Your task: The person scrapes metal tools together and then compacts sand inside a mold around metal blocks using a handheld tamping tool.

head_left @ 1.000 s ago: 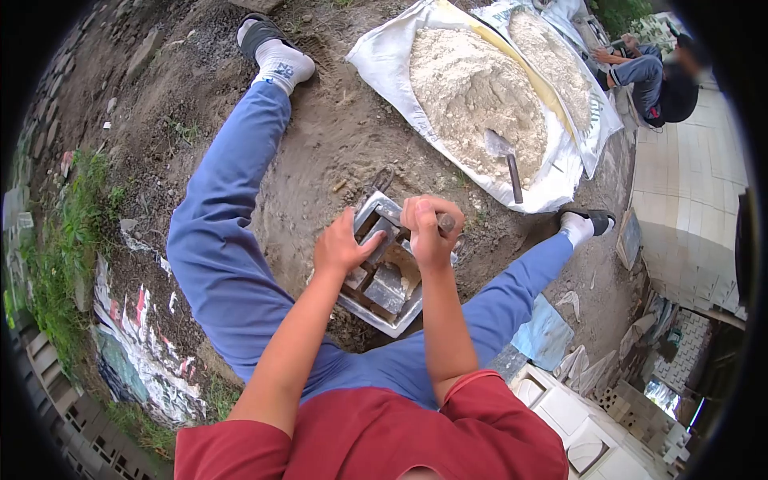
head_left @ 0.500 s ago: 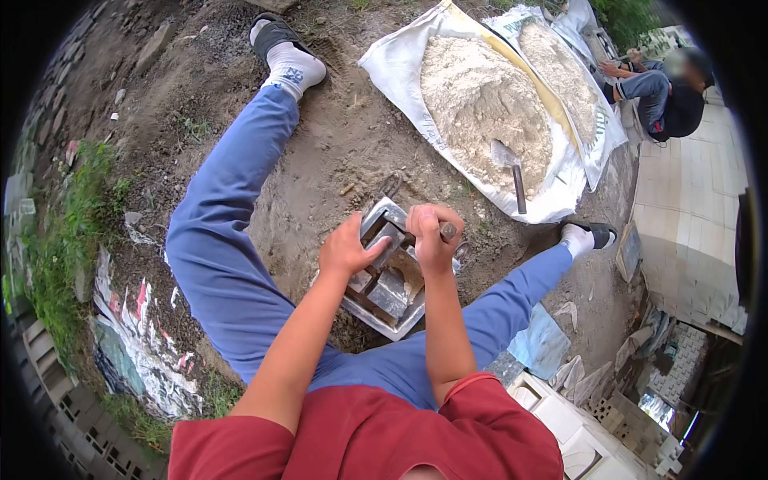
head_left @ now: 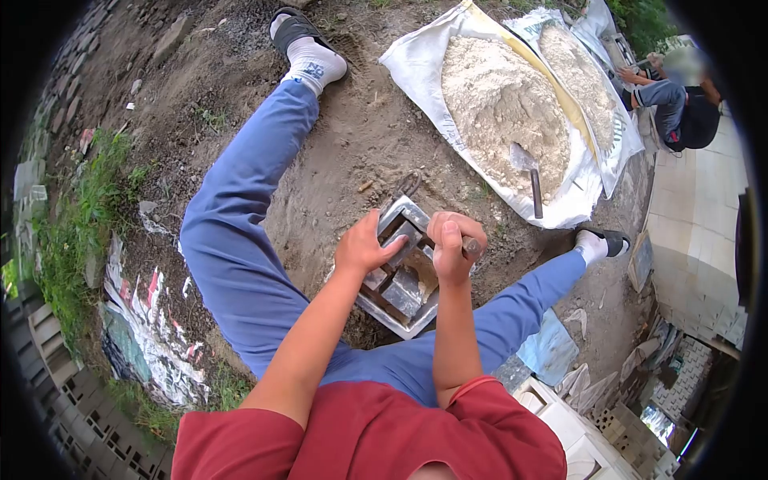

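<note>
Between my legs a rectangular metal mould (head_left: 408, 330) lies tilted on the ground, with metal blocks (head_left: 402, 294) and some pale powder inside. My left hand (head_left: 364, 246) rests on the mould's left side, fingers spread and thumb over an inner block. Wrapped round a dark rod-like handle (head_left: 473, 247), my right hand (head_left: 450, 242) is closed at the mould's upper right. What the handle joins to is hidden under the hand. A metal loop (head_left: 410, 186) sticks out at the mould's far end.
Ahead to the right, open white sacks (head_left: 420, 68) hold pale powder (head_left: 504, 104), with a trowel (head_left: 526, 164) stuck in one. Another person (head_left: 680, 112) sits at the upper right. Pale blocks (head_left: 576, 432) stand at the lower right, near a blue sheet (head_left: 552, 348). Torn plastic (head_left: 152, 336) lies left.
The whole view has shifted, so the mould, sacks and legs appear further right. Both hands keep nearly the same places on the mould and handle.
</note>
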`<action>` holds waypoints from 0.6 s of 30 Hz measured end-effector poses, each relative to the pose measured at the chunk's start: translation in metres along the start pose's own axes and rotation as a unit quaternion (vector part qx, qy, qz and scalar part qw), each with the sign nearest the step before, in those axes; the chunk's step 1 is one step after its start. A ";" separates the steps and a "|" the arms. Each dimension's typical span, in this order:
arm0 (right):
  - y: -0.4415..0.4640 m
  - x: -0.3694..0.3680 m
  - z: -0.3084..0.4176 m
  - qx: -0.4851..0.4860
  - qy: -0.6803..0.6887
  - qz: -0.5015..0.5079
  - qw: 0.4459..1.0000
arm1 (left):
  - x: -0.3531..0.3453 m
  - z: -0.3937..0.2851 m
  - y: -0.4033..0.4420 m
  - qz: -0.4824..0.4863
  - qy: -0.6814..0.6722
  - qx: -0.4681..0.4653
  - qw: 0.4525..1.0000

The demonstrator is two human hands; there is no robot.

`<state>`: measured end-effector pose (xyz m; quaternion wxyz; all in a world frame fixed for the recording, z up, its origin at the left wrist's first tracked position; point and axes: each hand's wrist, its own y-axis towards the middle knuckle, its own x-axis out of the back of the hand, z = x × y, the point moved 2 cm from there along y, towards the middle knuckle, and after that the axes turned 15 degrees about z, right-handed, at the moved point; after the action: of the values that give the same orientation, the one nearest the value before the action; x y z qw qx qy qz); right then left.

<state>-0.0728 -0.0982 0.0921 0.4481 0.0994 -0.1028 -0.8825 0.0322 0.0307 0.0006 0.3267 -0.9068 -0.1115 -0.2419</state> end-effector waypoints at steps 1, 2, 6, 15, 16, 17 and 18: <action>-0.003 0.002 -0.016 -0.008 -0.052 0.004 0.999 | -0.001 0.000 0.001 0.008 -0.002 0.007 1.000; -0.008 0.005 -0.029 -0.014 -0.105 0.008 0.994 | -0.002 0.000 0.000 0.009 -0.001 0.005 1.000; -0.006 0.005 -0.020 -0.022 -0.072 -0.024 0.997 | 0.001 -0.001 -0.002 0.012 -0.007 0.003 1.000; -0.001 0.001 -0.012 -0.002 -0.048 0.003 0.999 | 0.003 -0.003 -0.005 0.018 -0.009 0.017 1.000; 0.005 -0.001 -0.013 0.001 -0.036 0.008 0.999 | 0.004 -0.005 -0.003 0.011 -0.007 0.016 1.000; 0.007 0.000 -0.011 0.001 -0.009 0.000 1.000 | 0.003 -0.005 -0.003 0.013 -0.007 0.024 1.000; 0.003 0.000 -0.007 0.001 -0.006 -0.004 1.000 | 0.001 -0.004 -0.006 0.015 -0.003 0.026 1.000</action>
<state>-0.0682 -0.1008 0.0860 0.4441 0.0947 -0.1058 -0.8846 0.0296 0.0327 0.0075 0.3534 -0.9003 -0.1051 -0.2314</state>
